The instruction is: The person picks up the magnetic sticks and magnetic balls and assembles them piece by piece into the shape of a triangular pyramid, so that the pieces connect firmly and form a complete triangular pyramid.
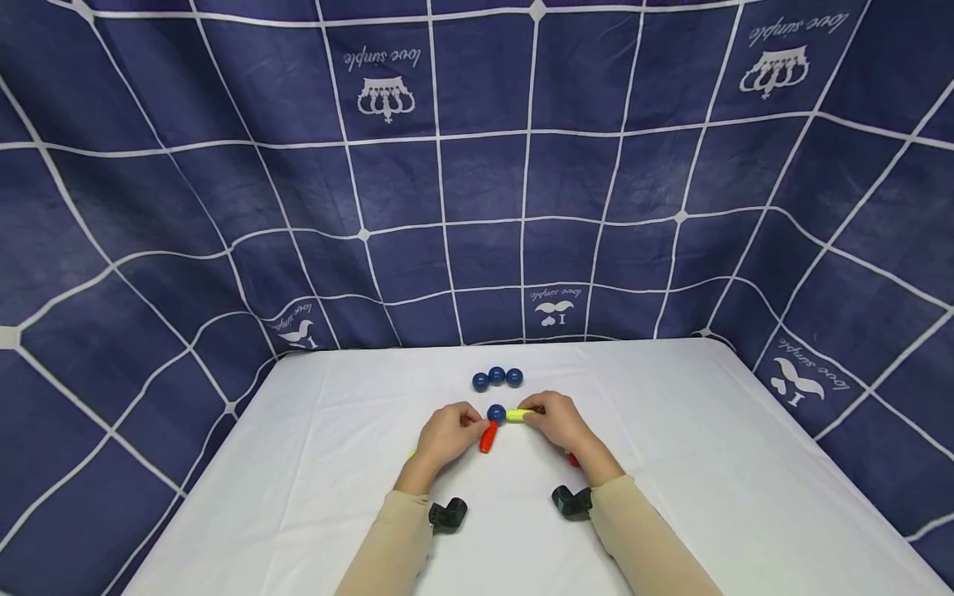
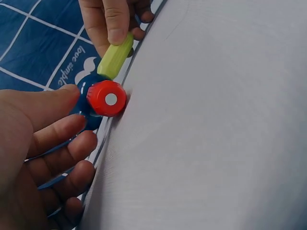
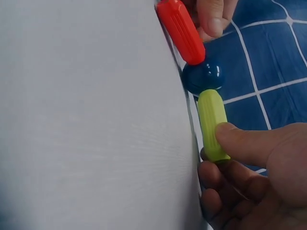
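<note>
White cloth (image 1: 507,513) spreads beneath the hands (image 1: 445,434) (image 1: 559,424), navy gridded fabric (image 1: 484,178) hanging behind

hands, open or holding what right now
Left hand: fingers beside the red stick; whether it grips cannot be told.
Right hand: closed, pinching the yellow stick.

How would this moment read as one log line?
left hand: beside red stick; right hand: pinches yellow stick; blue ball: touching both sticks; three blue balls: farther back
</note>
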{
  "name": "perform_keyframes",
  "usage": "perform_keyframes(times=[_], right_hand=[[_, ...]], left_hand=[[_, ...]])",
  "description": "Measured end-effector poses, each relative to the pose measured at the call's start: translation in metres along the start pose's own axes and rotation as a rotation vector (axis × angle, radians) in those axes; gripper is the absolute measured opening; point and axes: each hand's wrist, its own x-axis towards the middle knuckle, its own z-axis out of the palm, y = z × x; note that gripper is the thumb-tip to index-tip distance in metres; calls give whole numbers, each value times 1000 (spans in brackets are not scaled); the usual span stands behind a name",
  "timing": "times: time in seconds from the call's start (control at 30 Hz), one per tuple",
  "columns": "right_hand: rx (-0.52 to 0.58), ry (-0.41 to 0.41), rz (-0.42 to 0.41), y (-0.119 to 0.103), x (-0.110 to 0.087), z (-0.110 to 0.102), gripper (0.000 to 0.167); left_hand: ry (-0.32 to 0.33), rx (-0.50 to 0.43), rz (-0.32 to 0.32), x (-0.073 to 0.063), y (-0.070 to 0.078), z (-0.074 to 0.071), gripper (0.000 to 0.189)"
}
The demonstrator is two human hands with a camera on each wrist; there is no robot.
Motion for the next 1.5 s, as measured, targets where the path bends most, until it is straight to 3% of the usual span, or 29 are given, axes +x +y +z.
perform_keyframes(times=[0.3,0.5,0.73,0.9,1.07,1.27,1.5], right_hand=[[72,-129,-21,-4,14,-1,14],[103,-159,-35,-4,24,3,13],[142,-204,13,-7,31,0,11],[180,-127,83,-4,38,-7,15],[118,-24,108,0,51,-11,29],[38,-70,93,3,65,-7,40],[31,-56,122,0,69,-4,33]], left_hand=[[27,-62,67,3,-10,1,38],[2,-93,96,5,-13,0,29],[-12,-132,84,7,-15,-1,23],[-18,-148,71,7,-16,-1,22],[-34,-152,50,7,-16,-1,23],[-34,-141,45,7,-16,-1,24],[-21,-135,51,8,-16,0,24]])
